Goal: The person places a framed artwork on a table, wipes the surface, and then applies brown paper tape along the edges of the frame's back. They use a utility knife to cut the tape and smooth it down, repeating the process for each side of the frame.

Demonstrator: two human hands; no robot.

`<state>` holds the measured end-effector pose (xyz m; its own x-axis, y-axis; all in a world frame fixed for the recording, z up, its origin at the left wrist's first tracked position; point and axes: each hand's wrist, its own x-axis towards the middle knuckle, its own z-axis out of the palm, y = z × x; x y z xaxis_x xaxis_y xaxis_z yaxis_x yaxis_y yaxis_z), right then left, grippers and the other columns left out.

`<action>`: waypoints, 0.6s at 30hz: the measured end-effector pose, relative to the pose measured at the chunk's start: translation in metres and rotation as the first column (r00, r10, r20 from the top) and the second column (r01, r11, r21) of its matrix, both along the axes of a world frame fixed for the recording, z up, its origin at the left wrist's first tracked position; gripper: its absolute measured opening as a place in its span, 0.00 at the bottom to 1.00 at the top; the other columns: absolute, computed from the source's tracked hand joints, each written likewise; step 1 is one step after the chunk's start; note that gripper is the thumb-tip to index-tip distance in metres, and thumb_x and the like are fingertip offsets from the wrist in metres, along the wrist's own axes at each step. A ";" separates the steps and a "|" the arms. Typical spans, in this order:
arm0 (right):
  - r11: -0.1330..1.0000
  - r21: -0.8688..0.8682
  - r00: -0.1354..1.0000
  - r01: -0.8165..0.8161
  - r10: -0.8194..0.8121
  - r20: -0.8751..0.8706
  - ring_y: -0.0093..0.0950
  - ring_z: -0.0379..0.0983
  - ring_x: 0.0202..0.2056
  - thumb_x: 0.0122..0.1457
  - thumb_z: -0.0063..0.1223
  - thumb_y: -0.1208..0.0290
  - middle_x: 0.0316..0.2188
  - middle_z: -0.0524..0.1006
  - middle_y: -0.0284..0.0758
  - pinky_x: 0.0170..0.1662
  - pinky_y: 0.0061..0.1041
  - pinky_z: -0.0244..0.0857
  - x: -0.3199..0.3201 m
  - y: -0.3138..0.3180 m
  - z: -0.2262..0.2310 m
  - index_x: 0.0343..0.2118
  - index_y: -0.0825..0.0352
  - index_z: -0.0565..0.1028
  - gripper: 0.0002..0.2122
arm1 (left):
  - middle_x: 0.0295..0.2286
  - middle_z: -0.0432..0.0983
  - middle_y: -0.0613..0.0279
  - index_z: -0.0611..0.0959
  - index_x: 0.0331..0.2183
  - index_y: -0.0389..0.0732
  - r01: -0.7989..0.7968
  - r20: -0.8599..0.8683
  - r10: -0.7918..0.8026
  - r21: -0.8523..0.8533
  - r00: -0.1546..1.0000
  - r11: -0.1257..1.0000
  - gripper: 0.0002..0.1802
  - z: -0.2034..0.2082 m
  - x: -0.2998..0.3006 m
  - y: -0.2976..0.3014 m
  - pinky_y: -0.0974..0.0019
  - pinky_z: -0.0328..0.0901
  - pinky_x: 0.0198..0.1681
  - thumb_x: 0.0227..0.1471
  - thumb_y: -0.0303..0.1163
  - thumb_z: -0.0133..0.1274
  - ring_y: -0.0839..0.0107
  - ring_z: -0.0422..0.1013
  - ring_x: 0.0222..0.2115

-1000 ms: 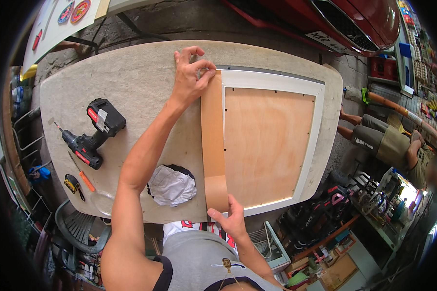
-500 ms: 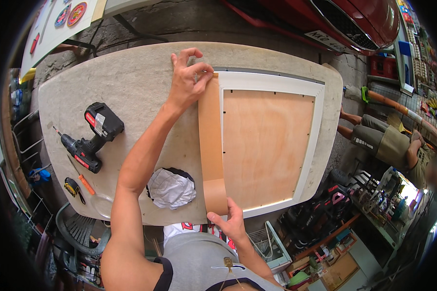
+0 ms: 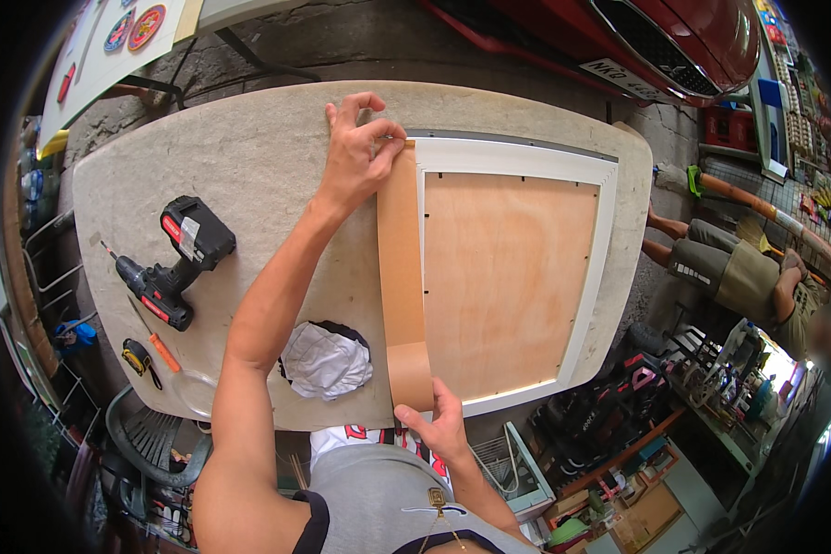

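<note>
Brown tape (image 3: 402,258) runs along the 9 o'clock side of the white frame (image 3: 584,309) on the surface (image 3: 249,138), long axis from 12 to 6 o'clock. The left hand (image 3: 352,152) has its grip pinched on the 12 o'clock end; the right hand (image 3: 441,423), nearer the curled 6 o'clock end, grasps it between thumb and fingers. I cannot tell whether the tape is stuck down.
</note>
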<state>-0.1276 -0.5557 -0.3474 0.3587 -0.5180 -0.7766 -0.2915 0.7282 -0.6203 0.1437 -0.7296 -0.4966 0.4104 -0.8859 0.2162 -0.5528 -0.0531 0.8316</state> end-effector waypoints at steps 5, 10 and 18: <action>1.000 -0.006 1.000 -0.004 0.004 0.002 0.21 0.70 0.42 0.51 0.65 0.69 0.39 0.76 0.34 0.49 0.23 0.62 0.000 0.001 -0.001 0.45 0.72 0.71 0.21 | 0.42 0.65 0.60 0.83 0.27 0.41 0.030 0.004 -0.030 0.044 1.000 0.999 0.02 0.002 0.001 0.000 0.37 0.38 0.61 0.45 0.26 0.58 0.62 0.64 0.48; 1.000 0.000 1.000 0.002 -0.002 0.004 0.21 0.70 0.42 0.51 0.65 0.68 0.39 0.76 0.34 0.49 0.24 0.62 0.000 0.000 0.000 0.46 0.73 0.71 0.22 | 0.42 0.65 0.60 0.82 0.27 0.41 0.053 0.023 -0.055 0.086 0.998 0.995 0.02 0.004 0.002 0.000 0.35 0.37 0.61 0.46 0.26 0.58 0.61 0.64 0.48; 0.998 -0.059 1.000 0.019 -0.020 -0.007 0.21 0.73 0.38 0.52 0.64 0.68 0.35 0.78 0.34 0.45 0.22 0.66 0.001 0.000 -0.001 0.42 0.72 0.73 0.18 | 0.42 0.65 0.60 0.83 0.27 0.42 0.051 0.007 -0.051 0.063 0.999 0.997 0.02 0.002 0.001 0.001 0.36 0.36 0.61 0.46 0.25 0.57 0.61 0.64 0.48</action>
<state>-0.1264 -0.5560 -0.3488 0.3421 -0.5695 -0.7474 -0.2824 0.6963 -0.6599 0.1452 -0.7288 -0.4946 0.3627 -0.9175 0.1634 -0.5636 -0.0763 0.8225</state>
